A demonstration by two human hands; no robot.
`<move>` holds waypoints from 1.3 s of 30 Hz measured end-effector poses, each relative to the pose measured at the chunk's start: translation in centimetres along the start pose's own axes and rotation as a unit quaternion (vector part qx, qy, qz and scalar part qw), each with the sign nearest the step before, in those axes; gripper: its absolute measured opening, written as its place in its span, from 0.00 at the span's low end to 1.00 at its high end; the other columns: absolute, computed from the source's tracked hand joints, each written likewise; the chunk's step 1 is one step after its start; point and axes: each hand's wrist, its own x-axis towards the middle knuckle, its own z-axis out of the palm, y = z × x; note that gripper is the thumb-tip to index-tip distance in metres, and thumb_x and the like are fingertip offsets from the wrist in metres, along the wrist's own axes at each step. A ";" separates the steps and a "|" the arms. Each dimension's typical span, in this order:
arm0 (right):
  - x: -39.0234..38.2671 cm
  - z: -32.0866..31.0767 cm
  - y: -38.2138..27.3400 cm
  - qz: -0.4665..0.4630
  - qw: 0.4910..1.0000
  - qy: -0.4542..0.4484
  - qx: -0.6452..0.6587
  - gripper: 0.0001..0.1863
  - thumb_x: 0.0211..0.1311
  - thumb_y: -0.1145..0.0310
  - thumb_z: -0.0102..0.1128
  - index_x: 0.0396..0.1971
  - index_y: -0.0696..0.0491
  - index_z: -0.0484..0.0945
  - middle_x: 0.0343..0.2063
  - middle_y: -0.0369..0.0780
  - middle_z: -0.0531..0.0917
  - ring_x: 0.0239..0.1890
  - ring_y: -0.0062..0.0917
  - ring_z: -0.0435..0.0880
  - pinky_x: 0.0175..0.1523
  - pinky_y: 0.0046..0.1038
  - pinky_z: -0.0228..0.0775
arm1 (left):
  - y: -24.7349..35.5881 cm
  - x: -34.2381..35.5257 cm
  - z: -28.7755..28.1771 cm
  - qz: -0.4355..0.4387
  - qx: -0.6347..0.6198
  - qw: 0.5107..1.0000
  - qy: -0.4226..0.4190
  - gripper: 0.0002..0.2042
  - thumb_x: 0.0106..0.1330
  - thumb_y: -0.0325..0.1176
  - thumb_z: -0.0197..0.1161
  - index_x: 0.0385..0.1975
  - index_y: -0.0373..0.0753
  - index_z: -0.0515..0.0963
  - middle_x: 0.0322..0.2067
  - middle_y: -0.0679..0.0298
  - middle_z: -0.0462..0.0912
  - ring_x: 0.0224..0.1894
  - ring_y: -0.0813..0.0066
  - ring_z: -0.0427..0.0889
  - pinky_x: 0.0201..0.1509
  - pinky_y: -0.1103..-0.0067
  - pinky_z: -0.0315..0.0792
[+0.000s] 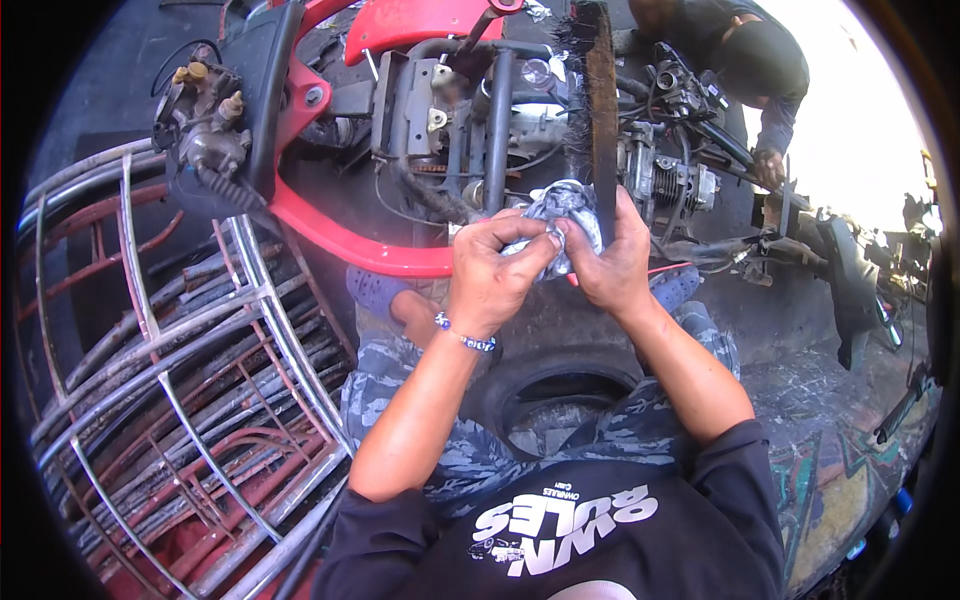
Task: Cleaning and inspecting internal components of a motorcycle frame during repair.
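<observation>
**Both hands pinch a crumpled bundle beside the stripped red frame**

On the left stands a large rack of silver and dull-red metal tubes point(262, 292). Farther off and more central is a curved, glossy red metal frame point(340, 243) with dark tubes exposed; to its right, a grey, finned metal engine point(672, 185). A co-worker in dark clothing point(785, 65) bends at the far right. A round black rubber tyre point(497, 392) lies near, between the seated person's legs. A long brown strip with black bristles point(605, 100) stretches away beyond the hands.

The left hand point(490, 265) and right hand point(615, 260) meet in the middle. Their fingers are closed, thumbs side by side, on a small crumpled white-and-dark-grey bundle, perhaps cloth point(562, 205). It sits between them, just at the strip's near end; contact with the strip cannot be told.

The step in hand appears to be working or wiping with this bundle. The next move likely calls for a firm two-sided pinch while the folds are turned. The bundle looks creased, soft and smudged; whether anything is wrapped inside is hidden.
</observation>
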 end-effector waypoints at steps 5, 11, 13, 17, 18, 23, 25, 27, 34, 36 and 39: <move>-0.1 0.3 -0.1 -0.006 1.000 -0.007 -0.017 0.13 0.50 0.75 0.66 0.35 0.59 0.73 0.26 0.39 0.81 0.26 0.16 0.76 0.33 0.21 0.70 | -0.2 0.0 -0.2 -0.022 0.019 0.999 0.013 0.08 0.49 0.29 0.65 0.23 0.29 0.80 0.20 0.63 0.78 0.24 0.80 0.76 0.29 0.81 0.69; -0.2 0.3 -0.2 0.014 1.000 -0.012 -0.014 0.12 0.51 0.75 0.65 0.34 0.59 0.73 0.23 0.38 0.79 0.24 0.17 0.74 0.31 0.22 0.68 | 0.4 0.2 -0.1 0.020 0.056 0.998 0.010 0.07 0.50 0.28 0.63 0.21 0.30 0.78 0.19 0.65 0.78 0.23 0.84 0.74 0.27 0.83 0.67; -0.2 0.4 0.0 0.000 0.999 -0.021 -0.040 0.10 0.52 0.75 0.63 0.33 0.58 0.72 0.21 0.39 0.77 0.23 0.18 0.73 0.30 0.23 0.67 | 0.3 0.2 -0.2 0.029 0.069 0.997 0.012 0.06 0.52 0.27 0.63 0.22 0.30 0.78 0.18 0.70 0.76 0.23 0.88 0.70 0.26 0.85 0.66; -0.3 0.4 -0.1 -0.003 0.998 -0.023 -0.055 0.09 0.53 0.75 0.63 0.32 0.58 0.72 0.19 0.39 0.76 0.21 0.19 0.71 0.28 0.24 0.66 | 0.2 0.2 -0.4 0.054 0.087 0.995 0.011 0.06 0.52 0.28 0.64 0.21 0.31 0.78 0.17 0.68 0.77 0.22 0.87 0.71 0.26 0.84 0.66; -0.3 0.4 -0.1 0.012 0.998 -0.030 -0.052 0.09 0.53 0.75 0.62 0.32 0.58 0.72 0.19 0.40 0.75 0.21 0.20 0.71 0.28 0.24 0.65 | 0.2 0.3 -0.5 0.059 0.090 0.994 0.007 0.06 0.52 0.28 0.64 0.21 0.31 0.78 0.17 0.67 0.77 0.22 0.86 0.71 0.26 0.84 0.66; -0.5 0.6 -0.2 -0.021 0.997 -0.036 -0.064 0.08 0.54 0.76 0.61 0.32 0.58 0.72 0.19 0.40 0.75 0.19 0.22 0.72 0.27 0.25 0.65 | 0.6 0.2 -0.6 0.038 0.104 0.994 0.015 0.08 0.47 0.30 0.63 0.18 0.30 0.78 0.17 0.57 0.79 0.21 0.73 0.79 0.27 0.78 0.71; -0.7 0.5 -0.2 -0.043 0.995 -0.042 -0.084 0.07 0.54 0.77 0.61 0.31 0.58 0.72 0.18 0.41 0.75 0.19 0.24 0.73 0.27 0.25 0.65 | 0.6 0.1 -0.7 0.046 0.115 0.992 0.015 0.07 0.47 0.30 0.63 0.18 0.31 0.78 0.17 0.57 0.79 0.21 0.73 0.79 0.26 0.78 0.70; -0.6 0.4 -0.3 -0.045 0.994 -0.046 -0.084 0.08 0.54 0.77 0.61 0.31 0.58 0.72 0.18 0.41 0.75 0.19 0.25 0.73 0.27 0.25 0.65 | 0.6 0.0 -0.8 0.027 0.111 0.993 0.005 0.07 0.47 0.30 0.63 0.18 0.31 0.78 0.17 0.57 0.79 0.21 0.73 0.79 0.27 0.78 0.71; -0.8 0.4 -0.9 -0.058 0.995 -0.069 -0.051 0.09 0.54 0.74 0.64 0.30 0.57 0.72 0.17 0.40 0.74 0.19 0.23 0.73 0.26 0.24 0.64 | 0.8 0.0 -1.4 0.021 0.142 0.990 -0.006 0.07 0.48 0.29 0.63 0.19 0.31 0.78 0.18 0.58 0.79 0.22 0.75 0.79 0.28 0.79 0.71; -0.5 0.4 -0.9 -0.001 0.998 -0.069 0.009 0.08 0.56 0.72 0.62 0.32 0.58 0.73 0.20 0.37 0.75 0.22 0.20 0.72 0.29 0.22 0.65 | 0.4 0.1 -1.4 0.005 0.082 0.997 -0.010 0.07 0.49 0.29 0.63 0.20 0.31 0.79 0.18 0.59 0.80 0.23 0.77 0.79 0.29 0.80 0.70; -0.2 -0.1 -1.1 0.111 0.983 -0.084 0.123 0.11 0.64 0.67 0.57 0.39 0.59 0.75 0.30 0.31 0.78 0.33 0.12 0.71 0.38 0.17 0.66 | 0.2 0.1 -1.1 0.011 0.048 0.999 -0.010 0.06 0.52 0.28 0.65 0.22 0.31 0.80 0.20 0.61 0.81 0.24 0.80 0.78 0.31 0.81 0.71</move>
